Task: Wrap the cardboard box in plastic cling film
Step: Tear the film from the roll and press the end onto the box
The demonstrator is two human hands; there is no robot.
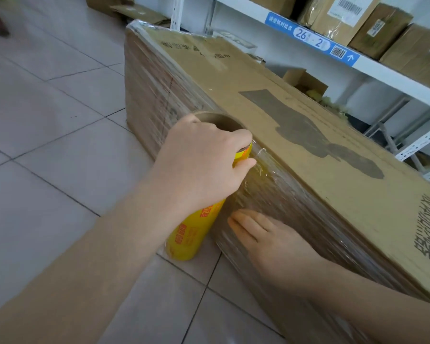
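two hands wrap a big box
left hand (199, 167) grips the yellow film roll (191, 234) at its top; right hand (266, 239) lies flat and open on the wrapped cardboard box (296, 125).

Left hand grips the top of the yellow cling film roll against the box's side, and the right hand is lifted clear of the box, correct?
Not quite. The head view shows the right hand pressed flat against the film-covered side of the cardboard box, not lifted clear. The left hand does grip the top of the yellow cling film roll against that side.

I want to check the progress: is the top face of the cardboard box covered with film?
No. The top face shows bare cardboard; film covers only the side.
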